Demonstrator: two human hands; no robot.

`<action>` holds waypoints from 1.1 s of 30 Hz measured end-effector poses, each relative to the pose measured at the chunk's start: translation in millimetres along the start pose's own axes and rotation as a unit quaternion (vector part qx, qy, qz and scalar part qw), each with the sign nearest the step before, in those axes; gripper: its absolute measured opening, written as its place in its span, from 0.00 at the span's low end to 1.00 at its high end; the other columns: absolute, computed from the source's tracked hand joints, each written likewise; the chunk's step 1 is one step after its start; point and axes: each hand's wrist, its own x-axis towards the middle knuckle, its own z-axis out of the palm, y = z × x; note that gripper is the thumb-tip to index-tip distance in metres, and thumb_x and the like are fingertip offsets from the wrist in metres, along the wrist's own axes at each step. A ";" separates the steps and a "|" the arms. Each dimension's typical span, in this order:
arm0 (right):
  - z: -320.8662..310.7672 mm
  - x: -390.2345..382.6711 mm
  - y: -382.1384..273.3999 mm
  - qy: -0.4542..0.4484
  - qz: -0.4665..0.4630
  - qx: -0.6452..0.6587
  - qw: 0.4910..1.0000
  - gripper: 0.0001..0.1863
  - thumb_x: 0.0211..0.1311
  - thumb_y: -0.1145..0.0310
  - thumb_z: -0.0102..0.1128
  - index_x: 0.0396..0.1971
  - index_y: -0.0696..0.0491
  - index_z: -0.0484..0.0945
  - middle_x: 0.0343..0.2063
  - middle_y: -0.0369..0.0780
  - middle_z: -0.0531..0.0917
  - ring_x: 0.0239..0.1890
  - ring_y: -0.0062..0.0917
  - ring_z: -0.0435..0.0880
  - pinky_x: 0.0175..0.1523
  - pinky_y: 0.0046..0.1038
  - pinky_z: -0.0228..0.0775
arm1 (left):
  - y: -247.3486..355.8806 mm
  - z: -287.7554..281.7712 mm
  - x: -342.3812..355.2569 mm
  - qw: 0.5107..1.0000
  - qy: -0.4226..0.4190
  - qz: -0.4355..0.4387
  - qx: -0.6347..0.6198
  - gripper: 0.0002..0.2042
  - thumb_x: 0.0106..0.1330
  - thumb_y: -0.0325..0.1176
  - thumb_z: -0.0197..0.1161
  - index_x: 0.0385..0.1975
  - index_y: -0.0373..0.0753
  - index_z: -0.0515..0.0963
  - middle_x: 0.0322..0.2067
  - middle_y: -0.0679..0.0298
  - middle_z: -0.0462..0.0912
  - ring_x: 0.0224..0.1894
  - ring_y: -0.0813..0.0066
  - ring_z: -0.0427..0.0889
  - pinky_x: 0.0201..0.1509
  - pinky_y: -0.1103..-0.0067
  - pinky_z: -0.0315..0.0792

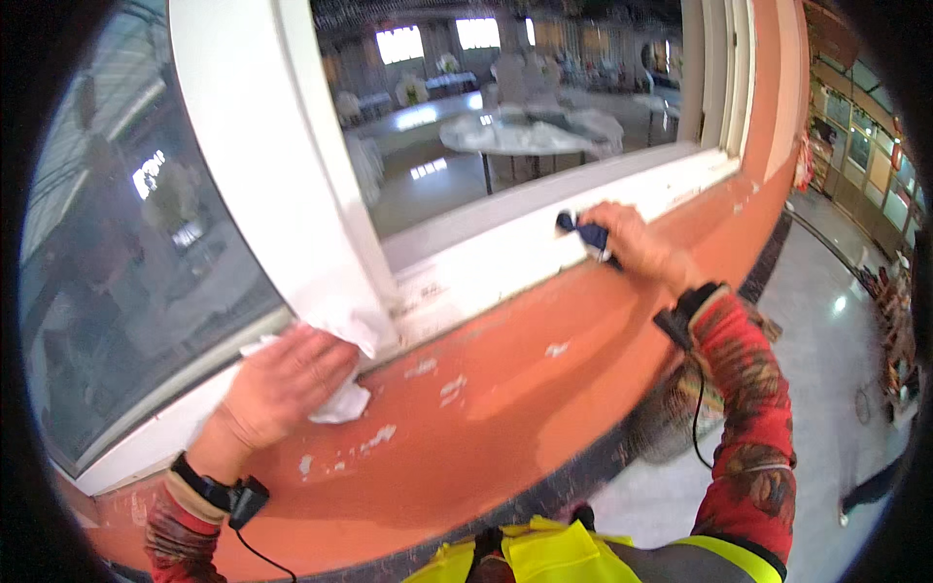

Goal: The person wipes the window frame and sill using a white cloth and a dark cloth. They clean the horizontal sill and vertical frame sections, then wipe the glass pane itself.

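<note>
My left hand point(290, 384), closed over a crumpled white cloth point(340, 398), is at the lower frame of the left glass pane point(126, 262), beside the white upright point(248, 146). My right hand point(637, 248) grips a small dark blue object point(583, 231), too unclear to name exactly, against the white window sill point(491, 277) below the right-hand opening. Both wrists wear black straps with small devices and cables.
Below the sill is an orange wall point(515, 379) with flaked paint and a dark base. Through the window stand covered round tables point(525, 136). On the right, a pale floor point(831, 369) runs toward glazed doors point(870, 165) and piled items point(880, 340).
</note>
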 end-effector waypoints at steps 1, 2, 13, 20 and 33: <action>2.7 -3.8 7.9 0.030 -0.027 0.007 0.999 0.17 0.56 0.76 0.59 0.46 0.49 0.81 0.43 0.44 0.83 0.47 0.44 0.83 0.54 0.41 0.74 | 2.6 -1.5 10.7 0.999 0.031 0.022 0.022 0.25 0.56 0.31 0.58 0.56 0.37 0.79 0.63 0.62 0.77 0.68 0.63 0.71 0.76 0.65 0.62; 4.2 -5.5 13.0 0.029 -0.026 0.001 0.999 0.17 0.55 0.77 0.59 0.46 0.49 0.81 0.43 0.43 0.83 0.47 0.43 0.82 0.55 0.42 0.74 | 6.7 -1.1 25.8 0.999 -0.014 0.030 0.023 0.25 0.56 0.31 0.58 0.56 0.36 0.79 0.64 0.61 0.76 0.69 0.63 0.70 0.77 0.65 0.61; 7.8 -8.8 5.0 0.040 -0.031 0.022 0.998 0.15 0.55 0.72 0.64 0.45 0.50 0.78 0.43 0.40 0.79 0.52 0.39 0.75 0.57 0.41 0.64 | 50.3 32.6 148.4 0.947 -0.038 -0.295 -0.122 0.29 0.54 0.22 0.61 0.61 0.32 0.70 0.56 0.44 0.76 0.52 0.46 0.80 0.52 0.60 0.78; 20.4 9.1 -30.8 0.010 -0.103 0.071 0.992 0.14 0.55 0.71 0.63 0.43 0.47 0.79 0.44 0.38 0.80 0.54 0.39 0.76 0.57 0.43 0.64 | 37.8 71.3 229.2 0.895 0.052 -0.353 -0.268 0.25 0.51 0.16 0.58 0.54 0.33 0.73 0.50 0.43 0.78 0.54 0.39 0.76 0.56 0.58 0.73; -54.5 -56.9 179.1 -0.033 0.139 -0.135 0.980 0.18 0.60 0.71 0.55 0.49 0.45 0.83 0.48 0.40 0.83 0.53 0.42 0.80 0.60 0.44 0.70 | 21.1 58.7 208.1 0.844 0.025 -0.382 -0.376 0.12 0.58 0.19 0.60 0.42 0.35 0.78 0.40 0.45 0.83 0.47 0.40 0.80 0.49 0.61 0.74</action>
